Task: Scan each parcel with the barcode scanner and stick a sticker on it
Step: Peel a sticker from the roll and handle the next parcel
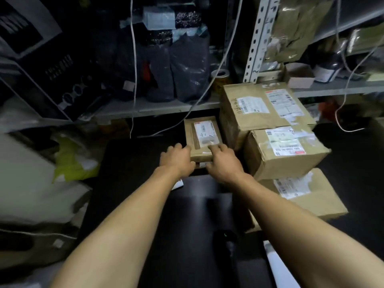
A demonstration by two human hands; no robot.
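Small flat cardboard parcel point(202, 138), frame centre, lying flat, white shipping label up. Right of it three bigger brown boxes: tall box point(259, 109) centre right, dented, two labels on top; medium box point(288, 150) just below it, tilted, taped label on top; flat box point(307, 196) under that, lower right. Dark barcode scanner point(225, 238), bottom centre, small green light showing.

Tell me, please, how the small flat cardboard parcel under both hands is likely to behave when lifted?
The small flat parcel looks like stiff cardboard, so it should probably keep its shape. Being thin, it is likely light. Its flat faces should not roll, and the left hand and right hand at its near edge suggest a steady lift.
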